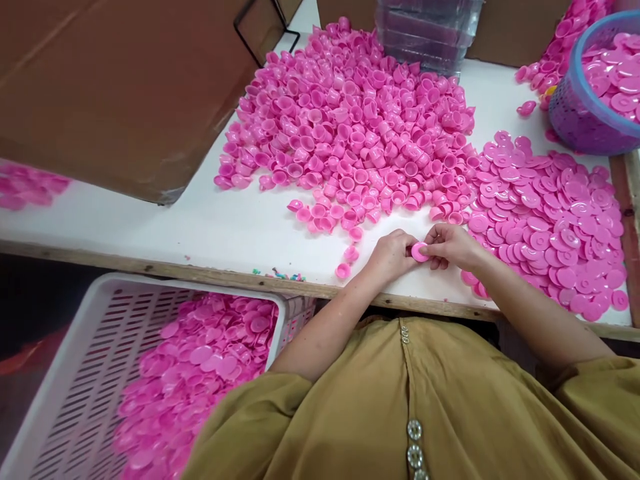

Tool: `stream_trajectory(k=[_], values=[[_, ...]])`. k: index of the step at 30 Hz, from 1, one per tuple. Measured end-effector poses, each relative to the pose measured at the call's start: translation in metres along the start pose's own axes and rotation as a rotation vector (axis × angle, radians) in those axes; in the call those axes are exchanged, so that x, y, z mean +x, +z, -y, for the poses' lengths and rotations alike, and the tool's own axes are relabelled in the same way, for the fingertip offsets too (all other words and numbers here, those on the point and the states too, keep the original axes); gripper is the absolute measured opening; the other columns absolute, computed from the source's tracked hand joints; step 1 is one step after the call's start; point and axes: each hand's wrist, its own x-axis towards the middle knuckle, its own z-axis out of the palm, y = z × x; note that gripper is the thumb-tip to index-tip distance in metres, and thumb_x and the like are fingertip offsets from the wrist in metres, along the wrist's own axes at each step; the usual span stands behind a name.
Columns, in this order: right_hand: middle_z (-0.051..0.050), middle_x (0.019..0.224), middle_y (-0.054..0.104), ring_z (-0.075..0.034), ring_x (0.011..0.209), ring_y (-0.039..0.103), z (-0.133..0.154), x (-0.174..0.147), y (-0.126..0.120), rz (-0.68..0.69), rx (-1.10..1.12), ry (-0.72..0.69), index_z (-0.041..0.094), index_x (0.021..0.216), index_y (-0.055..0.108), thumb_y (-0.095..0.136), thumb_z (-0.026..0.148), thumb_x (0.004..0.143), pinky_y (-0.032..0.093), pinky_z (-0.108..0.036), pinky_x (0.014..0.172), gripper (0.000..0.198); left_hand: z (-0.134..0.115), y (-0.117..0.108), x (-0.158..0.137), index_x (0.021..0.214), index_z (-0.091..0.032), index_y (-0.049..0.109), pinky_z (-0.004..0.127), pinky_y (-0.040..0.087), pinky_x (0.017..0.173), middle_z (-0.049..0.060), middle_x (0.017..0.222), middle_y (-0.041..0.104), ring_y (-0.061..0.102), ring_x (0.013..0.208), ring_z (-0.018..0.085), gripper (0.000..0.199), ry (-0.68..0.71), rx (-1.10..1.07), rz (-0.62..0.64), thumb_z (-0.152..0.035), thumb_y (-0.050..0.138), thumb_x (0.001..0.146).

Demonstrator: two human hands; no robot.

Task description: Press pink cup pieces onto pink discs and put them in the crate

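Note:
Close to the table's front edge, my two hands meet around a small pink toy saucer (419,252). My left hand (395,255) is closed, its fingertips pinching at the saucer's left side. From the right, my right hand (449,247) grips the same piece between thumb and fingers. Whether a cup sits behind the saucer is hidden by the fingers. Beyond my hands spreads a big heap of pink toy cups (345,127), a few of them trailing toward my left wrist. Beside my right forearm lies a wide pile of pink saucers (545,227).
A white slatted crate (95,360) with pink pieces stands below the table edge at left. A large cardboard box (115,93) leans over the table's left side. Clear plastic trays (427,33) are stacked behind the cups. A blue basket (575,100) of saucers stands at right.

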Motion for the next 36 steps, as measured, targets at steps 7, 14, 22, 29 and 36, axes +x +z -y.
stream_trajectory(k=[7, 14, 22, 29, 36], values=[[0.002, 0.047, 0.062, -0.013, 0.036, 0.058, 0.004, -0.002, 0.004, 0.013, -0.105, 0.029, 0.018, 0.077, 0.051, 0.08, 0.015, 0.072, 0.042, -0.016, 0.031, 0.029, 0.001, -0.02, 0.004, 0.091, -0.017, 0.073, 0.023, 0.045, 0.063, 0.001, 0.082, 0.063, 0.06, 0.069, 0.013, 0.029, -0.015, -0.153, 0.155, -0.028, 0.079, 0.065], [0.001, 0.046, 0.062, -0.012, 0.035, 0.057, 0.002, 0.004, 0.004, 0.081, 0.019, 0.051, 0.017, 0.075, 0.051, 0.08, 0.019, 0.072, 0.039, -0.015, 0.03, 0.029, 0.006, -0.027, 0.005, 0.09, -0.017, 0.07, 0.022, 0.045, 0.064, 0.0, 0.085, 0.06, 0.06, 0.072, 0.013, 0.028, 0.069, -0.139, 0.251, -0.023, 0.078, 0.064], [0.001, 0.046, 0.062, -0.012, 0.036, 0.059, 0.0, 0.004, 0.004, 0.042, -0.038, 0.036, 0.017, 0.074, 0.052, 0.079, 0.016, 0.073, 0.04, -0.015, 0.031, 0.027, 0.003, -0.018, 0.0, 0.083, -0.016, 0.068, 0.023, 0.043, 0.063, 0.002, 0.083, 0.059, 0.056, 0.069, 0.012, 0.018, 0.027, -0.112, 0.144, -0.032, 0.071, 0.076], [0.003, 0.047, 0.062, -0.012, 0.035, 0.058, 0.004, 0.001, 0.006, 0.034, -0.084, 0.036, 0.017, 0.077, 0.05, 0.073, 0.012, 0.079, 0.041, -0.016, 0.031, 0.023, 0.004, -0.025, 0.013, 0.087, -0.016, 0.066, 0.024, 0.041, 0.065, 0.001, 0.082, 0.062, 0.058, 0.075, 0.014, 0.028, -0.01, -0.144, 0.239, -0.032, 0.076, 0.067], [0.002, 0.047, 0.062, -0.012, 0.034, 0.058, 0.008, 0.012, 0.0, 0.132, -0.092, 0.09, 0.018, 0.075, 0.048, 0.081, 0.018, 0.073, 0.04, -0.014, 0.029, 0.032, 0.001, -0.026, 0.036, 0.073, -0.017, 0.057, 0.022, 0.03, 0.055, -0.005, 0.065, 0.054, 0.048, 0.061, 0.011, 0.029, -0.004, -0.055, 0.415, -0.038, 0.074, 0.062]])
